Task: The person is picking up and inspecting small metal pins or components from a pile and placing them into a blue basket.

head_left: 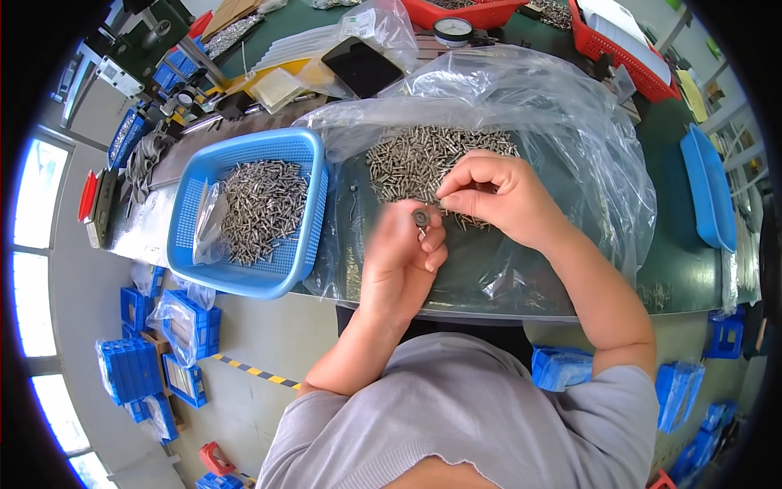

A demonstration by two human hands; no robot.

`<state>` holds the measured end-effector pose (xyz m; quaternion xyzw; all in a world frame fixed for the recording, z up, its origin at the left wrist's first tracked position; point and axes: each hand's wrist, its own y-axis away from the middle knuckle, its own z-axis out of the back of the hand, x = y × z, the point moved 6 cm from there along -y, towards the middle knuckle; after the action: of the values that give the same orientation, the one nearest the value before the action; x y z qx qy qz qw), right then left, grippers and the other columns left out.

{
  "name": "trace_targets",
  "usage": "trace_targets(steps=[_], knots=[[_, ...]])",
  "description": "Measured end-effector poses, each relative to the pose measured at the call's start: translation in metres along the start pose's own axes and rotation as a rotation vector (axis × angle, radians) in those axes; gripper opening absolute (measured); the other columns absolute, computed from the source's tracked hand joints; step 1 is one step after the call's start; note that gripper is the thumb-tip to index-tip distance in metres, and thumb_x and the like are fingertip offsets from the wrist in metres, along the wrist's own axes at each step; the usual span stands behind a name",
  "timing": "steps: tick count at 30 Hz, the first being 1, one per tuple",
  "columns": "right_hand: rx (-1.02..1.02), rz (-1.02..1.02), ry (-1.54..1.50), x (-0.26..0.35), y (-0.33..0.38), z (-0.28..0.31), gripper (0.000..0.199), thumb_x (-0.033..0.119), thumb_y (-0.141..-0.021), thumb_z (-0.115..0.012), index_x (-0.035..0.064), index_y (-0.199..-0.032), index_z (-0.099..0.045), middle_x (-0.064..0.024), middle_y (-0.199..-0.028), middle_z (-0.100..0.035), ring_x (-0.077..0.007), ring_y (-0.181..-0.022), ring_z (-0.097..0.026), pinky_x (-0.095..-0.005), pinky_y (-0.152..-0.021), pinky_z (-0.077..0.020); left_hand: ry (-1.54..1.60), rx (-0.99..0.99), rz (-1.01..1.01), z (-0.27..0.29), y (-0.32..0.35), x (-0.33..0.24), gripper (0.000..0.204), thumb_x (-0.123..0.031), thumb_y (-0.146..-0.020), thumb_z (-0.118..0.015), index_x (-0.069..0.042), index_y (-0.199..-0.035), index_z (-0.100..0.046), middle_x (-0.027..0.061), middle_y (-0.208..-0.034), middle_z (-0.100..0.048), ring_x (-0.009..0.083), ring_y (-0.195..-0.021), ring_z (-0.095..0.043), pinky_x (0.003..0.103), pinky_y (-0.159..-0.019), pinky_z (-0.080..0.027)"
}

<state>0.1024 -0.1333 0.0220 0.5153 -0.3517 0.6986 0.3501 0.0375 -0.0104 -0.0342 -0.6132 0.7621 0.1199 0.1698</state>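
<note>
My left hand [397,254] is closed around a small dark round metal piece [421,218], whose circular end faces up between thumb and fingers. A short silvery pin shows just under that end. Close by on the right, my right hand [507,196] makes a pinch with thumb and index finger; whatever is between the fingertips is too small to name. Both hands are over the near edge of a heap of small metal pins [407,163], spread on a clear plastic sheet [570,138]. The right fingers partly cover the heap.
To the left, a blue basket [228,281] holds many similar pins and a clear bag. Behind the heap lie a black phone [363,67], a dial gauge [452,31] and red trays [627,61]. A blue tray [707,187] stands at the right edge; blue crates [130,371] are on the floor.
</note>
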Motion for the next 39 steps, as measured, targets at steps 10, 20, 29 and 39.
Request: trace_targets(steps=[10,20,29,39], knots=[[0.089,0.051,-0.335,-0.004,0.002,-0.017,0.007,0.004,-0.08,-0.07,0.0027,-0.087,-0.069,-0.0014,-0.085,-0.061,-0.0077,-0.078,-0.06,-0.0206,-0.07,-0.0477,-0.066,-0.043,0.032,-0.002,-0.001,0.004,0.016,-0.02,-0.094,-0.054,-0.007,-0.104,-0.055,0.0023,-0.087,-0.055,0.0106,-0.069,-0.046,0.023,-0.057,-0.038],[0.118,0.01,-0.395,-0.003,0.004,-0.021,0.007,0.002,-0.081,-0.068,0.0021,-0.088,-0.067,-0.0013,-0.085,-0.062,-0.0071,-0.078,-0.059,-0.0205,-0.07,-0.0474,-0.062,-0.041,0.029,-0.001,0.0,0.005,0.015,-0.019,-0.093,-0.056,-0.008,-0.103,-0.056,0.0012,-0.086,-0.055,0.0102,-0.069,-0.046,0.023,-0.056,-0.037],[0.179,-0.153,-0.336,-0.002,0.005,-0.019,0.007,0.005,-0.081,-0.067,0.0024,-0.085,-0.063,0.0006,-0.077,-0.061,-0.0053,-0.072,-0.056,-0.0207,-0.068,-0.0457,-0.082,-0.035,0.074,-0.004,0.0,0.006,0.015,-0.018,-0.092,-0.058,-0.006,-0.101,-0.057,0.0043,-0.084,-0.056,0.0097,-0.064,-0.044,0.022,-0.053,-0.035],[0.005,0.121,0.094,0.019,0.008,-0.013,0.009,0.002,-0.08,-0.067,0.0028,-0.082,-0.058,-0.0001,-0.081,-0.055,-0.0073,-0.071,-0.052,-0.0214,-0.062,-0.0421,-0.037,-0.058,0.069,-0.002,0.001,0.005,0.015,-0.02,-0.093,-0.056,-0.007,-0.101,-0.056,0.0067,-0.087,-0.058,0.0103,-0.066,-0.045,0.022,-0.053,-0.037]])
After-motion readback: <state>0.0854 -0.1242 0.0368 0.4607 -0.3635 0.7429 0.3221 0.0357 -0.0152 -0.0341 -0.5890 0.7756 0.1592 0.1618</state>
